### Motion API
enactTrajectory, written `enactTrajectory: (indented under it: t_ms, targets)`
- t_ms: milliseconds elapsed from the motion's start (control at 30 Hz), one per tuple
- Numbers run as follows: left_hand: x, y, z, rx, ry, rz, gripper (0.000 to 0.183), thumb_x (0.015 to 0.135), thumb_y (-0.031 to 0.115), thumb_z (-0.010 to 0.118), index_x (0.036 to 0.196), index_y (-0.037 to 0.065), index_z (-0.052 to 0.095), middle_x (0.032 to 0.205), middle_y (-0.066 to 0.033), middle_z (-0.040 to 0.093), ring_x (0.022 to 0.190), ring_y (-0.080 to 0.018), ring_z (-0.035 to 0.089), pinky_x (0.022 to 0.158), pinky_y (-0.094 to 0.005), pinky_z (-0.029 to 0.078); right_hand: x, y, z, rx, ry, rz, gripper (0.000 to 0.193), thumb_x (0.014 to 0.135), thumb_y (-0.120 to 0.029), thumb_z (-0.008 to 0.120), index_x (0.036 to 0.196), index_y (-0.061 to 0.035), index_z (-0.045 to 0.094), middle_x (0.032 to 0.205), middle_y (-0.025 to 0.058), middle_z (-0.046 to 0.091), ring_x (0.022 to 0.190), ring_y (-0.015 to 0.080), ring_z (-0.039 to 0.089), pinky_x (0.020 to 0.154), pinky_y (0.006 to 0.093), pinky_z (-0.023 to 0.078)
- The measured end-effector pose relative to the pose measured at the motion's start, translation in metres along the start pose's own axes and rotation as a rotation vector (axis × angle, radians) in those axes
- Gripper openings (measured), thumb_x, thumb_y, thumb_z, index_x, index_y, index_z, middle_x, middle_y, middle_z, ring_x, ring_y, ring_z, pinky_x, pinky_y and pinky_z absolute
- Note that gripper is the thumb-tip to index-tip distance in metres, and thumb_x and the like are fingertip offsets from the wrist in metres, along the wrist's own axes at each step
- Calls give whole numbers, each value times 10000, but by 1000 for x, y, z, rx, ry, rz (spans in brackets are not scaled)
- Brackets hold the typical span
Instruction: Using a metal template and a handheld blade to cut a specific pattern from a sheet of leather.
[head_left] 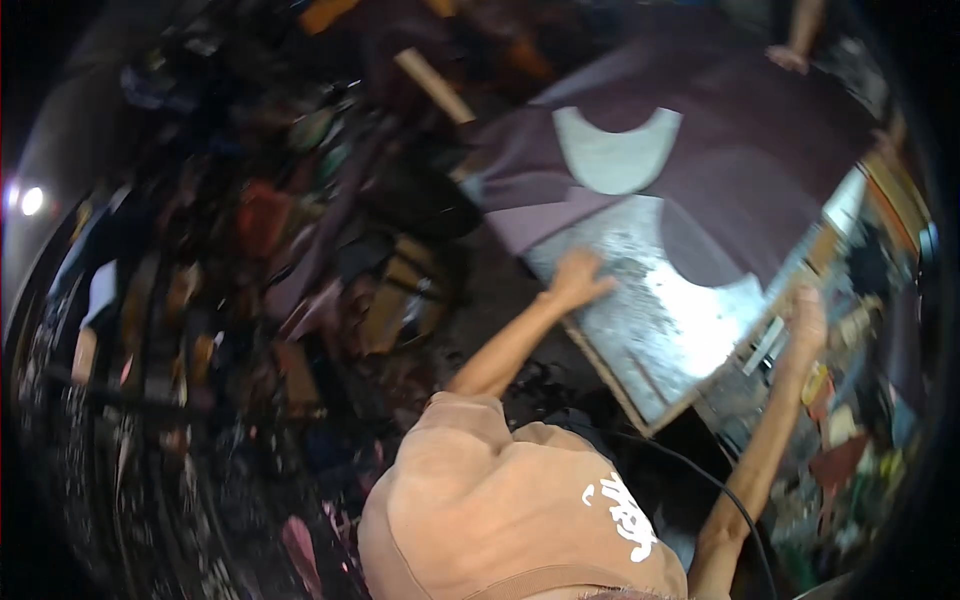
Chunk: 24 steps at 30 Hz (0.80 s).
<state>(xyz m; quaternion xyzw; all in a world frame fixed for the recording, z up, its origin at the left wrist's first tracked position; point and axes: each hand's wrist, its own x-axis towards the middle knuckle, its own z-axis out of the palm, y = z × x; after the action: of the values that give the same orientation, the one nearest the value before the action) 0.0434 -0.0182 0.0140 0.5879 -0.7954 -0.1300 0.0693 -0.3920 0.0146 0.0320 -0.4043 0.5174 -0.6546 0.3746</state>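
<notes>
My left hand lies on the bare grey metal tabletop, with its fingers spread and nothing in them. At the table's right edge is my right hand; its fingers are blurred, and whether they hold anything does not show. A large dark maroon sheet, perhaps leather, covers the far part of the table, and a curved edge is cut into its near side. On it rests a pale U-shaped piece. A lighter mauve strip borders the sheet near my left hand.
Another person's hand touches the sheet's far edge. Small tools and scraps clutter the area right of the table. A dark cable runs beside my right forearm. A wooden stool-like thing stands left, near heaped dark material.
</notes>
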Motion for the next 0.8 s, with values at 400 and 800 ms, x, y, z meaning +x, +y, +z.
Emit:
enactTrajectory:
  t_ms: [400, 800]
  targets:
    - [-60, -47, 42, -57, -333, 153, 1173, 718, 836, 488, 1527, 57, 150, 1562, -282, -3, 1437, -451, -104, 1143, -580, -58, -134, 85, 227, -1387, -432, -238, 507, 955, -340, 519, 1404, -109, 467, 1524, 167, 320, 1411, 384, 253, 1145, 510, 188]
    - [-46, -135, 10, -347, 304, 547, 625, 695, 397, 753, 1157, 6, 598, 1354, -288, 451, 1330, -432, 348, 1110, -525, 265, -136, 157, 210, -1595, 16, -117, 495, 983, -410, 472, 1416, -169, 462, 1546, 136, 287, 1394, 370, 308, 1097, 539, 285]
